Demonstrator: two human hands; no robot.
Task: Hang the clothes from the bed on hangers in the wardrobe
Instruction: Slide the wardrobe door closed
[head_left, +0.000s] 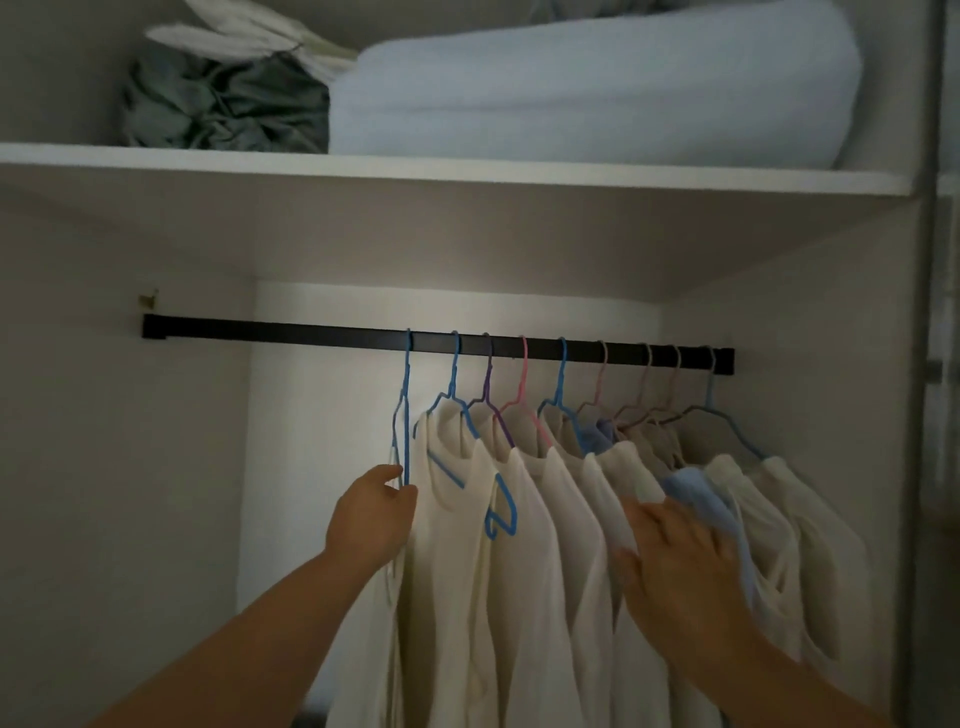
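Starting at the left, the black rail (270, 332) is seen bare over its left part, so room is left there for further garments. The leftmost blue hanger (404, 410) hangs from the rail at the left edge of the row, and its lower part is pinched by the curled fingers of the left hand (371, 512); this grip is judged to serve either to steady the hanger or to lift it off for the next garment, and which of the two cannot be told. A second, loose blue hanger (501, 512) is seen hooked low among the first shirts. To the right, the row of cream shirts (561, 519) is carried on blue, purple, pink and pale hangers, packed close toward the right end of the rail. The right hand (680, 566) is laid flat with fingers spread against the shirts, beside a light blue garment (701, 499), apparently to press the row rightward and hold a gap. The bed is not in view, so any clothes remaining on it cannot be assessed. On the upper shelf (467, 174), a crumpled dark green bundle (223, 104) is stored at the left, with a folded pale blue blanket (597, 93) touching it at the right.
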